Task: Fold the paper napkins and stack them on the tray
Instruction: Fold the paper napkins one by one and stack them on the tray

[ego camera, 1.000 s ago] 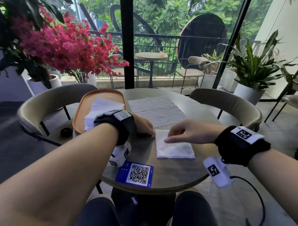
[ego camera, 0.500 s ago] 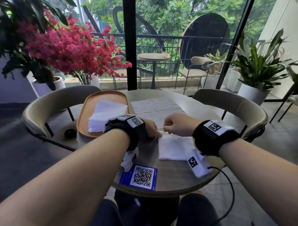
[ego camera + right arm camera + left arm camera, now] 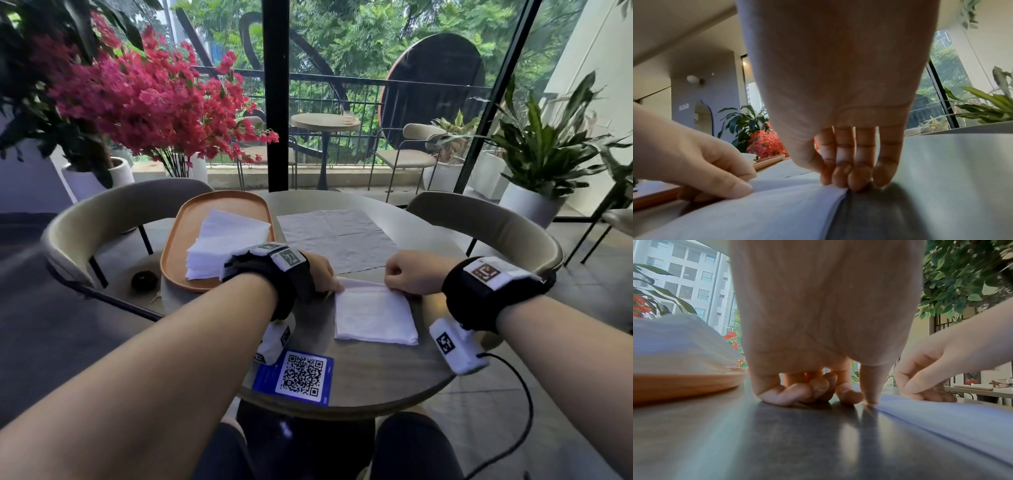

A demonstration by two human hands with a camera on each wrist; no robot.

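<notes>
A folded white napkin (image 3: pixel 373 317) lies on the round table (image 3: pixel 376 383) in front of me. My left hand (image 3: pixel 334 286) pinches its far left corner, thumb (image 3: pixel 735 186) on top. My right hand (image 3: pixel 394 286) pinches the far right corner, where the layered edge (image 3: pixel 838 193) lifts slightly under the fingertips (image 3: pixel 857 183). To the left stands an orange tray (image 3: pixel 174 253) holding a stack of folded napkins (image 3: pixel 222 243). An unfolded napkin (image 3: pixel 335 236) lies flat beyond my hands.
A blue card with a QR code (image 3: pixel 298 375) lies near the table's front edge. A small black object (image 3: pixel 144 281) sits left of the tray. Padded chairs (image 3: pixel 486 222) ring the table; potted plants and a glass wall stand behind.
My right hand has gone from pressing the napkin's top to its far edge beside the left hand, then right to the far right corner. The left hand has stayed at the far left corner.
</notes>
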